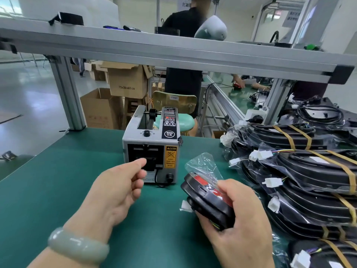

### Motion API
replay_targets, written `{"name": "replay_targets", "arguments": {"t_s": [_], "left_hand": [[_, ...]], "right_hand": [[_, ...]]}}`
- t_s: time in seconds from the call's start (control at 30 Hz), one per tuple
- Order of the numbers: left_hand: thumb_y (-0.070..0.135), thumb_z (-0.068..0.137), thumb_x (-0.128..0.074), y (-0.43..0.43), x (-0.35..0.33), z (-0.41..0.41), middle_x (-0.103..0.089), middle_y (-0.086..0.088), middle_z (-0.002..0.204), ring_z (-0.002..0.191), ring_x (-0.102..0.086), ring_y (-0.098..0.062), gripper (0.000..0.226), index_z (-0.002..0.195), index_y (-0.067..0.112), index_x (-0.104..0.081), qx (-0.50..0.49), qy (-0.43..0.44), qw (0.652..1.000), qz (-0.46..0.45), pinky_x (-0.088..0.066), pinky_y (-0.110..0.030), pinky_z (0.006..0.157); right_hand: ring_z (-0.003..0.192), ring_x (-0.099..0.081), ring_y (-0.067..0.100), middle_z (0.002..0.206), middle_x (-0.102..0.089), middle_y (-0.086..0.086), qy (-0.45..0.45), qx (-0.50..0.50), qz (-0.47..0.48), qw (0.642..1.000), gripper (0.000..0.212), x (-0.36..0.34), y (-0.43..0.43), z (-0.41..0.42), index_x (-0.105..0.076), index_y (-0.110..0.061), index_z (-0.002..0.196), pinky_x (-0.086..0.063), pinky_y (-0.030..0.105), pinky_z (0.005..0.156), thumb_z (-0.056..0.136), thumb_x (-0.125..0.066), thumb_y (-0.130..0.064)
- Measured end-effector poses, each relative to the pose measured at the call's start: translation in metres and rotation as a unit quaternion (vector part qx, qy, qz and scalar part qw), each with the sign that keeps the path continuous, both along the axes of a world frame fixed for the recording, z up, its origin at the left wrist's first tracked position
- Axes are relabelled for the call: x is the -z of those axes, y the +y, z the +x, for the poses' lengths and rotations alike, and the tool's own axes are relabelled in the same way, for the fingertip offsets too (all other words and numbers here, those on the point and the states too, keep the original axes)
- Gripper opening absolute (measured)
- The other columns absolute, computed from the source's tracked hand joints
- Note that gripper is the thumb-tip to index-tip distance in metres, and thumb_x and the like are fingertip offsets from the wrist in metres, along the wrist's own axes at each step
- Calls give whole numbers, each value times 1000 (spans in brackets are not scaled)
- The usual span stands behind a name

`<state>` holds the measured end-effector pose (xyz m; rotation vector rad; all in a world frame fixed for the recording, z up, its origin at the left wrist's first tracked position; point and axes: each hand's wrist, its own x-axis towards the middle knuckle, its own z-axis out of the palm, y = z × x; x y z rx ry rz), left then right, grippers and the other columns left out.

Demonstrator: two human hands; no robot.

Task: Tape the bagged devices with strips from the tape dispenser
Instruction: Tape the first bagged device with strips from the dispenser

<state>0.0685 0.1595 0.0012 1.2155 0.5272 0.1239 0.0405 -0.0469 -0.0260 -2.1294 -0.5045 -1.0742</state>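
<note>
Fetching a strip. Left hand (117, 188) is at the tape dispenser (152, 149) outlet, thumb and forefinger parted, no strip visible between them. Right hand (237, 215), just beside it, grips an untaped bagged device (206, 196). Next move probably: pinch a strip, carry it rightward to the bag.

I see a green bench (63, 171) running from near left to far right. The grey tape dispenser (152, 151) stands upright at its middle, outlet facing me. Along the right side, black bagged devices (313, 171) lie stacked, bound with tan tape, their white connectors pointing left. An aluminium post (71, 97) rises at the far left edge.
</note>
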Motion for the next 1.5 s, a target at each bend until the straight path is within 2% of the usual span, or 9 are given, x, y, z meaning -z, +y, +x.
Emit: {"name": "replay_targets", "arguments": {"t_s": [0.1, 0.23, 0.37, 0.5, 0.87, 1.0, 1.2, 1.37, 1.5], "left_hand": [[15, 89, -63, -3, -5, 13, -57, 5, 50, 36, -47, -3, 10, 80, 13, -62, -3, 26, 997, -78, -36, -12, 35], [13, 93, -54, -5, -9, 24, -55, 4, 57, 33, -46, -2, 17, 77, 13, -59, -17, 49, 992, -119, -35, -9, 36], [16, 95, -53, -9, -11, 30, -53, 3, 55, 30, -45, -2, 24, 72, 10, -57, -24, 58, 988, -142, -35, -8, 36], [13, 95, -52, -11, -11, 34, -54, 4, 45, 30, -45, -2, 23, 73, 10, -56, -37, 55, 986, -155, -35, -8, 35], [12, 94, -52, -10, -5, 47, -50, 7, 36, 26, -43, 0, 24, 70, 13, -53, -73, 55, 989, -118, -32, -6, 33], [16, 94, -57, -10, -3, 52, -55, 5, 55, 27, -45, 1, 21, 74, 15, -54, -88, 61, 989, -105, -31, -6, 33], [19, 89, -64, -12, 6, 59, -57, 2, 62, 49, -49, -4, 18, 74, 15, -55, -136, 77, 986, -64, -31, -8, 32], [18, 88, -61, -19, 6, 65, -57, 1, 62, 47, -47, -5, 9, 83, 14, -56, -177, 80, 980, -46, -32, -11, 33], [16, 86, -53, -17, 2, 52, -52, 4, 60, 44, -45, -5, 8, 78, 18, -54, -140, 70, 984, -80, -32, -10, 35]], "right_hand": [[87, -63, 25, 104, -66, 3, 29, -11, -45, 998, 61, -1, 0, -2, -54, -23, 111, -45, 38, 76, 56, -79, -28], [87, -65, 29, 102, -67, 2, 69, -21, -78, 994, 51, -3, -2, -2, -69, -11, 103, -43, 38, 76, 54, -76, -23], [92, -61, 21, 104, -67, 3, 46, -37, -52, 997, 63, -4, -3, -3, -53, -24, 111, -43, 36, 79, 52, -75, -23], [90, -63, 24, 104, -66, 4, 33, -43, -49, 997, 65, -5, -4, -4, -48, -25, 111, -44, 37, 78, 52, -75, -23], [92, -59, 19, 105, -66, 1, 26, -41, -46, 998, 67, -3, -5, -3, -48, -26, 112, -45, 37, 79, 51, -76, -22], [90, -62, 22, 105, -66, 1, 25, -45, -44, 998, 68, -2, -5, -3, -49, -26, 112, -45, 37, 78, 51, -79, -20], [93, -58, 18, 105, -66, 2, 17, -44, -42, 998, 72, 2, -7, -1, -49, -26, 113, -45, 37, 79, 50, -84, -18], [90, -61, 20, 105, -65, 1, 17, -38, -30, 999, 66, 2, -7, -2, -50, -26, 113, -47, 38, 77, 54, -80, -24], [88, -63, 20, 105, -64, -2, 12, -31, -17, 999, 66, 2, -9, -1, -51, -26, 112, -48, 37, 76, 53, -81, -25]]}}
